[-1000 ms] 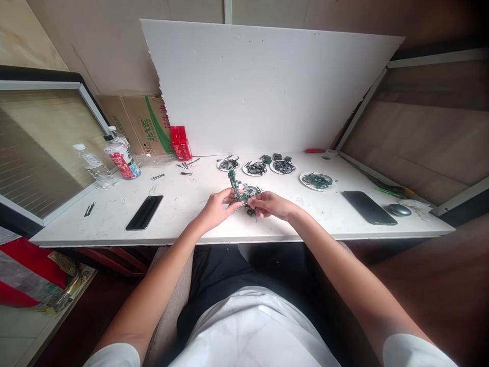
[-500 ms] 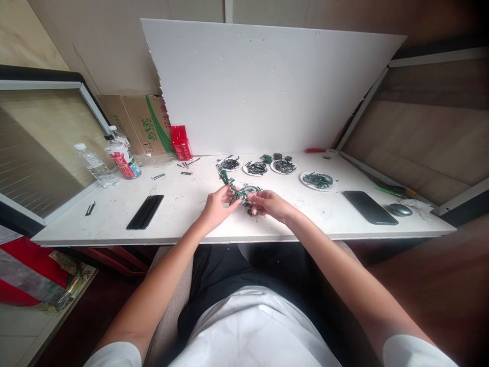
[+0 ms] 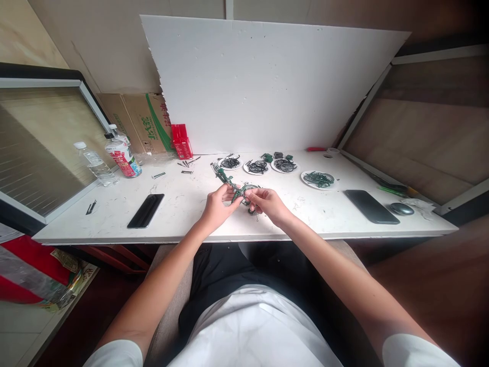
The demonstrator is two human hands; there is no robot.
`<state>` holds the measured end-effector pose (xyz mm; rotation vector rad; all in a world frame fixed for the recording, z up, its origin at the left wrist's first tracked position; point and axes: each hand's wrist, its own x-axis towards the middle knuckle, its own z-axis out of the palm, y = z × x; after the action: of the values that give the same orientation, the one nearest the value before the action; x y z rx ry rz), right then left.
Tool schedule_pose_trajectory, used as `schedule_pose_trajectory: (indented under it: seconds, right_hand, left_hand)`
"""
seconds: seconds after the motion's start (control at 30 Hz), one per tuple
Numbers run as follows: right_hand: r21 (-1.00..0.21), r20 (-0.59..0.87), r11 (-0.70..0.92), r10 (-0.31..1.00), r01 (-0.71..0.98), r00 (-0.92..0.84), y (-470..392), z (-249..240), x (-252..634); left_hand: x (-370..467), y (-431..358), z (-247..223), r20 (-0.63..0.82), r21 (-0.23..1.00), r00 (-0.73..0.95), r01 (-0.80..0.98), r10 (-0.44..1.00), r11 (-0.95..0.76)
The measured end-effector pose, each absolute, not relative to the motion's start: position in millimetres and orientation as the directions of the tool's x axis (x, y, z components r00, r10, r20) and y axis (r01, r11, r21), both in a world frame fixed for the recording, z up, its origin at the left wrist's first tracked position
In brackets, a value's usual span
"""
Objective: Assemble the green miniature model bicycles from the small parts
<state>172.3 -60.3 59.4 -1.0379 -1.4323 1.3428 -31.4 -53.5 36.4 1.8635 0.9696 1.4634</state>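
Observation:
A small green model bicycle (image 3: 225,178) is held just above the front middle of the white table. My left hand (image 3: 219,206) is closed on its frame, thumb toward the centre. My right hand (image 3: 267,204) pinches the model near its wheel, which shows behind the fingertips. The fingers of both hands hide part of the frame and any small piece between them. Beyond the hands, white plates of dark model parts (image 3: 256,166) stand in a row, and a plate of green parts (image 3: 319,179) is to the right.
A phone (image 3: 145,211) lies left of my hands. On the right are a dark flat device (image 3: 371,207) and a mouse (image 3: 402,208). Bottles (image 3: 123,157), a red box (image 3: 182,141) and a cardboard box (image 3: 141,122) stand at the back left. A white board (image 3: 267,86) rises behind.
The model bicycle has turned slightly, its upper left end now reaching farther left. My right hand has shifted a little left against it. Both hands keep their hold.

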Motion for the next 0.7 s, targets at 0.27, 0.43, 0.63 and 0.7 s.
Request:
schedule_pose_trajectory:
  seconds: [0.27, 0.43, 0.63, 0.7]
  right_hand:
    - [-0.995, 0.1, 0.103, 0.968, 0.003, -0.229, -68.5, 62.3, 166.0]
    - [-0.994, 0.106, 0.107, 0.971, -0.007, -0.215, -67.6, 59.2, 164.3]
    - [-0.993, 0.118, 0.12, 0.969, -0.003, -0.215, -65.9, 57.5, 164.4]
    - [-0.993, 0.113, 0.116, 0.968, -0.001, -0.222, -65.6, 57.3, 165.0]
  left_hand:
    - [-30.0, -56.3, 37.3, 0.553, 0.8, 0.126, 0.196, 0.823, -0.567]
    - [-31.7, -55.0, 39.3, 0.554, 0.798, 0.126, 0.2, 0.823, -0.568]
    - [-31.8, -54.7, 40.4, 0.553, 0.804, 0.12, 0.183, 0.825, -0.566]
    - [-31.7, -54.8, 40.4, 0.551, 0.806, 0.12, 0.18, 0.826, -0.564]
